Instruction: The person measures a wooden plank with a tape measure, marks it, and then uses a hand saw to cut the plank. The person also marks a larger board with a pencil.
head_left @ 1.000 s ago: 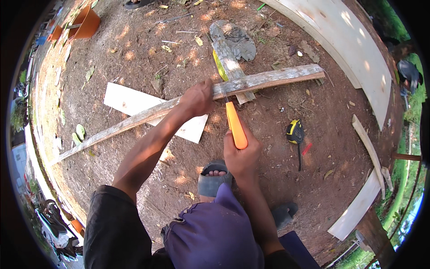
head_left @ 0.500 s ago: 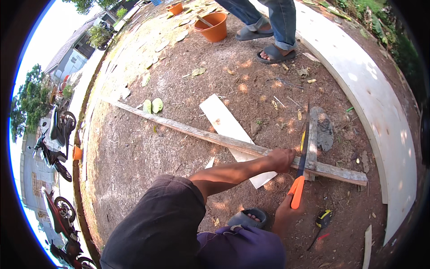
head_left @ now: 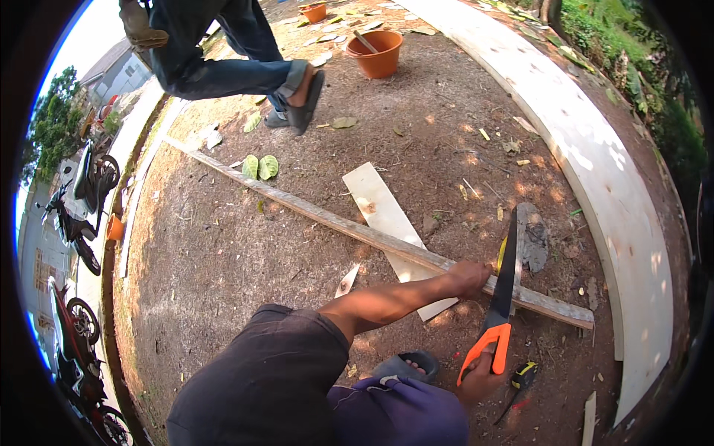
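Observation:
A long, weathered wooden batten (head_left: 349,228) runs slantwise from the far left to the near right. My left hand (head_left: 470,279) is closed around it near its right end. In my right hand (head_left: 480,383) is the orange handle of a handsaw (head_left: 503,286), fingers wrapped through the grip. Its dark blade crosses the batten just right of my left hand, tip pointing away from me. Beneath the batten lie a pale flat board (head_left: 379,201) and, near the blade, a short wood piece (head_left: 520,249) as support.
A black-and-yellow tape measure (head_left: 525,374) lies beside my right hand. Long pale boards (head_left: 595,171) line the right side. An orange bucket (head_left: 378,56) stands at the back. Another person (head_left: 245,74) walks at the far left; parked motorbikes (head_left: 74,327) stand along the left.
My right hand has drawn the saw back toward me, its handle now lower. The left hand keeps its grip on the batten. The other person has walked from the back right to the left.

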Demonstrator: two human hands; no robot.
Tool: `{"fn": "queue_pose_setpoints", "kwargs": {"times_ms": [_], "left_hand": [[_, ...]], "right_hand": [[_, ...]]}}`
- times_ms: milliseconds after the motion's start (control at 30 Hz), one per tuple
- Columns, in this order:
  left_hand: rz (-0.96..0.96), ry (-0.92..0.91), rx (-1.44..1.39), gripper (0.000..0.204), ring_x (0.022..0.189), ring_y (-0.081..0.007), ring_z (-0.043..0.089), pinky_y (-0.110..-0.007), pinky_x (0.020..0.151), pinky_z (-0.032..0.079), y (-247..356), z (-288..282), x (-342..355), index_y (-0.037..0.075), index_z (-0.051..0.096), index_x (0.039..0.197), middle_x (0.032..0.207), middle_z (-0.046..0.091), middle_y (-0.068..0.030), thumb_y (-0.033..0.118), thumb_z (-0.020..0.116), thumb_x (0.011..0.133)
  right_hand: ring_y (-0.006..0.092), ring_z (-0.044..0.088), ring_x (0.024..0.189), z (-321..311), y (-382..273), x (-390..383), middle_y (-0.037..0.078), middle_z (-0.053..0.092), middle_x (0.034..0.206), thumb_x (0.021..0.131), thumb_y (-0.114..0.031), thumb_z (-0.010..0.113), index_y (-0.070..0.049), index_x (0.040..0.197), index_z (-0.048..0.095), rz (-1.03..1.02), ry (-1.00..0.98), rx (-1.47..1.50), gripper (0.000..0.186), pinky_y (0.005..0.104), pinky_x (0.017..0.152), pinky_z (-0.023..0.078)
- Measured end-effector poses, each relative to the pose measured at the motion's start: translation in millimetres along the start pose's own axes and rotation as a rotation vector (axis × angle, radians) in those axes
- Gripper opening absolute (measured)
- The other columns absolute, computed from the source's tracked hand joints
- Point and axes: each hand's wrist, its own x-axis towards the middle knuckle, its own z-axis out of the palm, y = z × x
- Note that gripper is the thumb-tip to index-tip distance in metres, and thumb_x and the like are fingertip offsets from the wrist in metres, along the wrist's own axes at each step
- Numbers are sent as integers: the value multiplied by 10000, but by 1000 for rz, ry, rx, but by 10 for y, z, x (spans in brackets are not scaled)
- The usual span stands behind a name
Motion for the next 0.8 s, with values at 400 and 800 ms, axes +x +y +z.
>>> {"fn": "queue_pose_setpoints", "kwargs": {"times_ms": [400, 800], "left_hand": [[-20, -48, -17, 313, 965, -490, 651, -545, 859, 526, 433, -262, -34, -91, 566, 1037, 1033, 648, -328, 59, 651, 776], [72, 8, -163, 228, 880, -514, 674, -551, 788, 548, 1652, 96, 1350, -115, 608, 910, 897, 676, -355, 64, 627, 770]], "right_hand": [[74, 548, 622, -1312, -1008, 350, 10, 602, 718, 917, -24, 629, 52, 1073, 662, -446, 411, -180, 176, 241, 565, 436], [112, 572, 687, -2220, -2217, 641, 72, 648, 791, 934, -121, 686, -4, 1317, 616, -386, 53, -867, 407, 289, 650, 469]]}}
